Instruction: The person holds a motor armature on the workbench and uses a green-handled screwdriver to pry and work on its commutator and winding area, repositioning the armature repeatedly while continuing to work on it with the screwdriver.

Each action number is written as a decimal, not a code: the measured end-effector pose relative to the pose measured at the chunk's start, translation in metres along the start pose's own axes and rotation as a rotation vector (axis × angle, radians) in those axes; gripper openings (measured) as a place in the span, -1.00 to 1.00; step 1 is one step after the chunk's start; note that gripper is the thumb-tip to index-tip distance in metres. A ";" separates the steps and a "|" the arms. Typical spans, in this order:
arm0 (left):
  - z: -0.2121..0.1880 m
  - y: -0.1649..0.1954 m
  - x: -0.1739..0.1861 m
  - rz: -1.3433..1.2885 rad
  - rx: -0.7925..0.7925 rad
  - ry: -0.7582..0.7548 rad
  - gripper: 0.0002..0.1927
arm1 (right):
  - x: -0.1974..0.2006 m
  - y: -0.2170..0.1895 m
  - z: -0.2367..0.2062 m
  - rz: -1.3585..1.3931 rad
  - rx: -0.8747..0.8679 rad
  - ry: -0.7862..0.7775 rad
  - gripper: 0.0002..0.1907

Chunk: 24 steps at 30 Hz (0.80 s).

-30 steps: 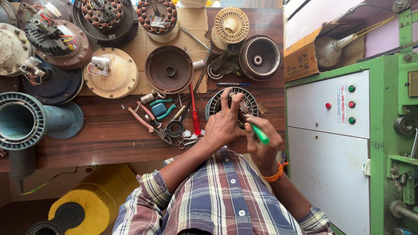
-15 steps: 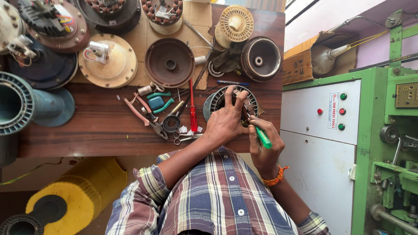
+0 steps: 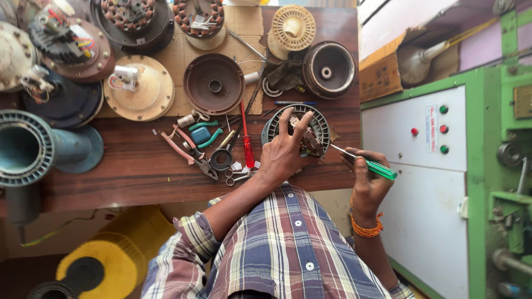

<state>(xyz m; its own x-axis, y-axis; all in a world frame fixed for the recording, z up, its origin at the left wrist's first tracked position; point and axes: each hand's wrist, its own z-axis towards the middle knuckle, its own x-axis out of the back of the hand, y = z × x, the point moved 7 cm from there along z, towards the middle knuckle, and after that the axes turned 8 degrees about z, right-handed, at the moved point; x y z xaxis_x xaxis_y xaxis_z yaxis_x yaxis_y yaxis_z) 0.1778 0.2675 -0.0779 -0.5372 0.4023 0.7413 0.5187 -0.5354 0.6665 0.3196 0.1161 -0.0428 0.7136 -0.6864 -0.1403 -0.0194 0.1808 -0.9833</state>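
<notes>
A round slotted motor stator lies on the wooden table near its right end. My left hand rests on the stator with fingers spread, holding it down. My right hand grips a green-handled screwdriver at the table's right edge; its metal tip points left toward the stator's middle.
Pliers, a red-handled screwdriver, scissors and small tools lie left of the stator. Fan motor covers, wound rotors and a dark housing crowd the far side. A green and white cabinet stands right; a yellow drum below.
My right hand has drawn the screwdriver out to the right, away from the stator. My left hand stays on the stator. The view has shifted slightly.
</notes>
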 end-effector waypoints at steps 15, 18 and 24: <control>0.007 -0.014 -0.004 -0.056 0.154 -0.126 0.26 | -0.020 -0.006 0.002 0.018 0.048 -0.061 -0.86; 0.000 0.002 0.003 -0.006 0.128 -0.064 0.33 | -0.024 -0.005 0.000 -0.035 0.087 -0.091 -0.86; 0.004 0.005 0.010 0.048 0.112 -0.064 0.39 | -0.037 0.002 0.001 -0.158 0.140 -0.146 -0.86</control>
<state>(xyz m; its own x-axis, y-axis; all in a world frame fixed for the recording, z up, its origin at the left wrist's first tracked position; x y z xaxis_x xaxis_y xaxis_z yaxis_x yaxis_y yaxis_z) 0.1772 0.2717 -0.0667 -0.4681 0.4266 0.7738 0.6157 -0.4707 0.6320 0.2936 0.1427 -0.0398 0.7937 -0.6069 0.0419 0.1900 0.1818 -0.9648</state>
